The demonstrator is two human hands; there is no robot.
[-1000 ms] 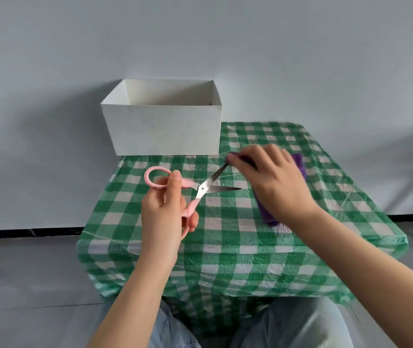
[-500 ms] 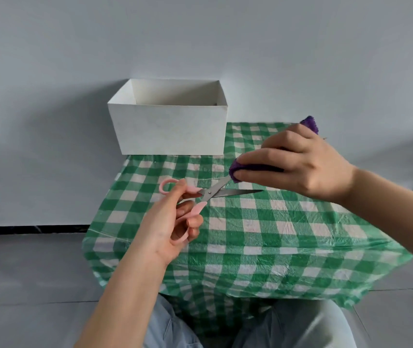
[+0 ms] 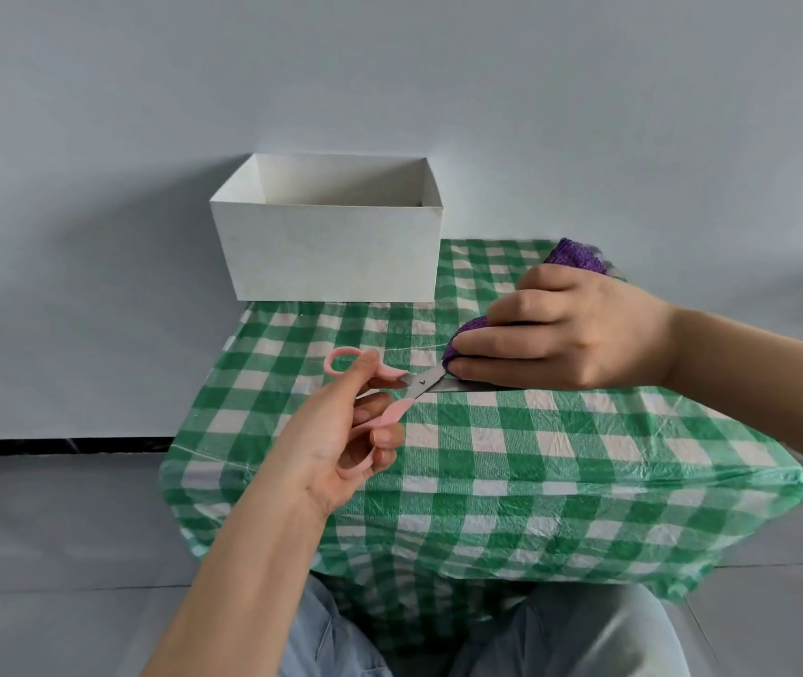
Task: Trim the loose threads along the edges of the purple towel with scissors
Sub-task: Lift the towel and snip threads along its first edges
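The worktop [image 3: 560, 461], draped in a green and white checked plastic cloth, fills the middle of the view, with an open white box [image 3: 326, 251] standing at its far left corner against the wall. The right hand [image 3: 570, 334] is raised above the worktop's far right part, its fingers [image 3: 492, 346] clenched around the bunched purple towel [image 3: 578, 256]. One tuft of it shows beyond the knuckles on the far side, and a pinched fold pokes out at the fingertips on the left. The left hand [image 3: 346, 437] sits nearer and to the left, thumb and fingers threaded through the pink loops of the scissors [image 3: 419, 383], gripping them with the blades pointing right and running in beneath the right hand.

This looks like the cutting step itself, with the blades presented at the pinched edge. The next move likely calls for a small, careful snip close to the hem, keeping the steel clear of the fingertips directly above it.

The blade tips are hidden under the right hand, so how far apart the blades stand cannot be told. No loose thread can be made out, and most of the towel is buried in the grip.
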